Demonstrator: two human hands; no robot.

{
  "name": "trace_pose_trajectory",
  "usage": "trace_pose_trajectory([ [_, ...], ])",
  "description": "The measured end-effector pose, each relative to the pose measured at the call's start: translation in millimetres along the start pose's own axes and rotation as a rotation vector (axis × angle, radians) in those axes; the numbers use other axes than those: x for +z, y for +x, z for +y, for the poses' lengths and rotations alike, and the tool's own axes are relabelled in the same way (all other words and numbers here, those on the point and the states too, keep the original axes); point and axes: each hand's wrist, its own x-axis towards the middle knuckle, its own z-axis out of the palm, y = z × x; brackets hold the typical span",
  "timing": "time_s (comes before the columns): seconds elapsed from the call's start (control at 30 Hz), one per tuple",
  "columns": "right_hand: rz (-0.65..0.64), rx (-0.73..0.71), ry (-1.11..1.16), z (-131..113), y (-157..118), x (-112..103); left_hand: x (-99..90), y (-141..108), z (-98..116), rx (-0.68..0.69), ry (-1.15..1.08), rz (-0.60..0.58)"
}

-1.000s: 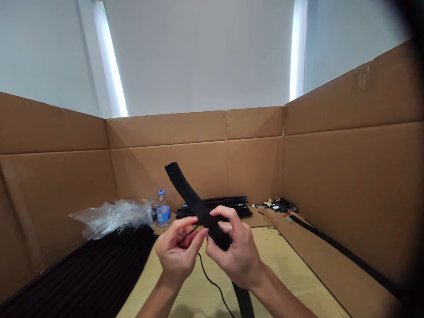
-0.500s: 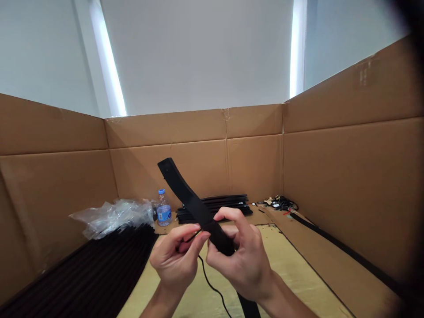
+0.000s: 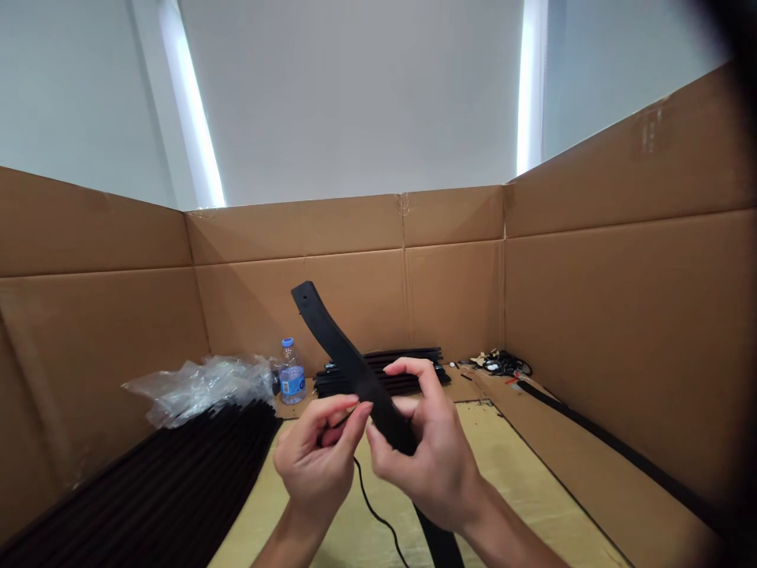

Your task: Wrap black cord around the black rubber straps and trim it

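Note:
A long, flat black strip (image 3: 346, 351), gently curved with a small hole near its upper end, slants up and to the left in front of me. My right hand (image 3: 434, 442) grips it between thumb and fingers, the index finger raised off its surface. At the strip's left edge, my left hand (image 3: 319, 450) pinches a thin black cord (image 3: 378, 513), which hangs down toward the bottom of the view. The pinched end of the cord is mostly hidden by the fingertips.
Many black strips (image 3: 177, 481) lie at left beside crumpled clear plastic (image 3: 206, 386). A water bottle (image 3: 292, 375) and a stack of black pieces (image 3: 408, 367) stand at the back. Tangled black cords (image 3: 502, 363) lie back right. Cardboard walls (image 3: 348, 292) surround the yellowish board (image 3: 514, 473).
The strip's upper end has shifted slightly right and turned, showing its hole more clearly. My right index finger has lifted off the strip; my left hand has moved slightly right.

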Motion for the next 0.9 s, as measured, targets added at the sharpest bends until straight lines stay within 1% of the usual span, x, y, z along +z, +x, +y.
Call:
trace_pose_trajectory([
  [0.07,-0.02,0.07,0.054,1,1,-1,1.8,0,-3,-0.101,-0.057,-0.04],
  [0.13,-0.023,0.11,0.071,4,2,-1,3.6,1,-4,-0.191,-0.116,-0.092],
  [0.23,-0.003,0.085,0.058,9,3,-1,5.6,2,-5,-0.295,-0.182,-0.217],
  [0.3,-0.025,0.064,0.059,12,3,-2,6.4,3,-6,-0.337,-0.209,-0.305],
  [0.37,-0.062,0.05,0.046,14,4,-5,7.1,3,-6,-0.372,-0.222,-0.355],
  [0.43,-0.086,0.039,0.016,14,6,-8,7.7,5,-6,-0.415,-0.239,-0.363],
  [0.5,-0.085,0.034,-0.019,15,9,-10,7.9,8,-6,-0.468,-0.264,-0.367],
  [0.57,-0.079,0.056,-0.025,15,12,-10,7.6,13,-7,-0.534,-0.293,-0.398],
  [0.63,-0.075,0.111,0.039,17,15,-9,6.9,19,-10,-0.609,-0.342,-0.444],
  [0.7,-0.086,0.176,0.161,19,18,-8,6.3,23,-13,-0.681,-0.424,-0.464],
  [0.8,-0.121,0.222,0.314,25,23,-9,6.5,25,-16,-0.765,-0.547,-0.444],
  [0.9,-0.173,0.224,0.383,31,27,-12,7.5,26,-17,-0.825,-0.603,-0.424],
])
